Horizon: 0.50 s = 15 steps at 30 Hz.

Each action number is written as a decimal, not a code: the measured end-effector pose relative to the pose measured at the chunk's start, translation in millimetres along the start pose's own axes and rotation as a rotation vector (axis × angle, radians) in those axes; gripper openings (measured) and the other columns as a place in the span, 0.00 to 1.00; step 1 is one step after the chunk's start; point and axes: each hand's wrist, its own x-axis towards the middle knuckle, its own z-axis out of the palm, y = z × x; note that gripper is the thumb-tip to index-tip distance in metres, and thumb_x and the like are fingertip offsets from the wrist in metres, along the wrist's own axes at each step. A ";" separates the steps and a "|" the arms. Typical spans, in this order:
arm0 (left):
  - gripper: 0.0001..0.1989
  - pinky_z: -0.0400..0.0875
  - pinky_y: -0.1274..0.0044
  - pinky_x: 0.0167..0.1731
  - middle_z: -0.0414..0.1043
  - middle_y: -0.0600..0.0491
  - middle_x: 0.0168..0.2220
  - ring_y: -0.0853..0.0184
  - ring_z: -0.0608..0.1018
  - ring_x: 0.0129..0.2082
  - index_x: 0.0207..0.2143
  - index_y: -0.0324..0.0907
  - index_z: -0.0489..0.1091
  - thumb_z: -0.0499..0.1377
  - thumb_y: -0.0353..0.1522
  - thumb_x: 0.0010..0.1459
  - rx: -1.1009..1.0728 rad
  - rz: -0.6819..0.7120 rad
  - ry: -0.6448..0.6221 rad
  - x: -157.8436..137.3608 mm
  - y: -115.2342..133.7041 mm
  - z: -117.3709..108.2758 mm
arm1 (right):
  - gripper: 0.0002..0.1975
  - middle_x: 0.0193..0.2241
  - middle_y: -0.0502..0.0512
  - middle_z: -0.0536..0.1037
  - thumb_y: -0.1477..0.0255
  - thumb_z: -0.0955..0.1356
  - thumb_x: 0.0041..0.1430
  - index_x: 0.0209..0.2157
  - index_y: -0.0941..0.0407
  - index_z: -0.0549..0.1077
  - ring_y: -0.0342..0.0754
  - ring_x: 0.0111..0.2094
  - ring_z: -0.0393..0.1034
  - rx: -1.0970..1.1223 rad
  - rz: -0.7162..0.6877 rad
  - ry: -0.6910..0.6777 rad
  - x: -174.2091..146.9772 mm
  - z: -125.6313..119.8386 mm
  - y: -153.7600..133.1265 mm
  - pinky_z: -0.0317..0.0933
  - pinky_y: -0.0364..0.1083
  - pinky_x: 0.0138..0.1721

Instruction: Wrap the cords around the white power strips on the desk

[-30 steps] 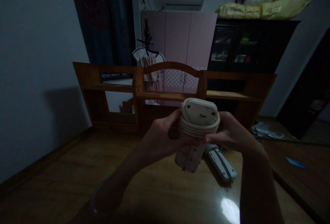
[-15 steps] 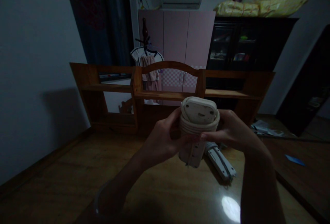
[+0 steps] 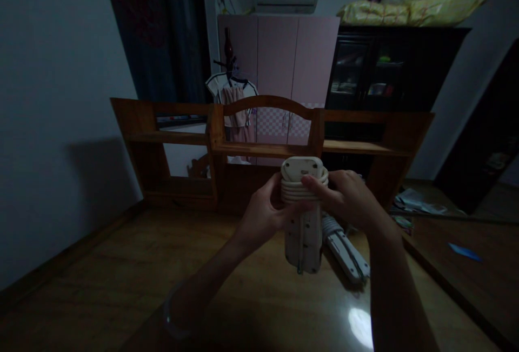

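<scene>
A white power strip (image 3: 304,238) is held up in front of me, its underside towards me and its own cord (image 3: 300,191) wound in several turns near the top end. My left hand (image 3: 267,212) grips it from the left, thumb lying across just below the coils. From the right, my right hand (image 3: 346,198) closes on the coils, with its thumb pressed over them. Behind, a second power strip (image 3: 346,257) lies on the wooden surface with its cord wrapped round its far end, partly hidden by the held one.
A wooden shelf unit (image 3: 267,149) stands along the far edge of the wooden surface (image 3: 227,309). A bright light reflection shows at the lower right. Beyond the right edge lie a blue item (image 3: 464,252) and crumpled plastic (image 3: 417,200). A pink wardrobe (image 3: 278,60) stands behind.
The power strip has swung more upright, so more of its underside shows. My right thumb has moved up over the cord coils, and my right hand has shifted slightly left.
</scene>
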 end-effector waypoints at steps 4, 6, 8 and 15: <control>0.29 0.70 0.71 0.47 0.70 0.45 0.50 0.59 0.74 0.48 0.52 0.41 0.61 0.65 0.36 0.49 -0.011 0.015 0.038 2.0 -6.5 1.4 | 0.31 0.13 0.50 0.64 0.45 0.59 0.56 0.15 0.56 0.63 0.40 0.16 0.55 -0.056 -0.025 0.025 -0.1 3.3 0.3 0.44 0.44 0.21; 0.28 0.70 0.71 0.46 0.70 0.45 0.50 0.59 0.74 0.48 0.52 0.40 0.61 0.65 0.36 0.50 0.022 0.020 0.040 1.7 -6.8 0.6 | 0.30 0.14 0.50 0.64 0.46 0.60 0.56 0.14 0.56 0.63 0.40 0.16 0.55 -0.074 -0.036 0.040 -0.2 4.2 -0.9 0.44 0.44 0.21; 0.27 0.70 0.70 0.46 0.70 0.45 0.49 0.58 0.74 0.48 0.52 0.40 0.62 0.64 0.36 0.51 0.068 0.026 0.041 0.9 -5.7 -1.2 | 0.30 0.14 0.50 0.64 0.46 0.59 0.57 0.14 0.55 0.62 0.40 0.16 0.55 -0.078 -0.041 0.037 -0.4 4.7 -2.5 0.43 0.44 0.21; 0.28 0.72 0.71 0.43 0.71 0.45 0.48 0.59 0.75 0.45 0.52 0.40 0.62 0.64 0.37 0.51 0.115 0.050 0.046 -0.3 -5.2 -6.0 | 0.30 0.13 0.49 0.61 0.46 0.59 0.57 0.14 0.55 0.61 0.41 0.17 0.54 -0.077 -0.040 0.052 -1.1 4.1 -7.8 0.44 0.45 0.22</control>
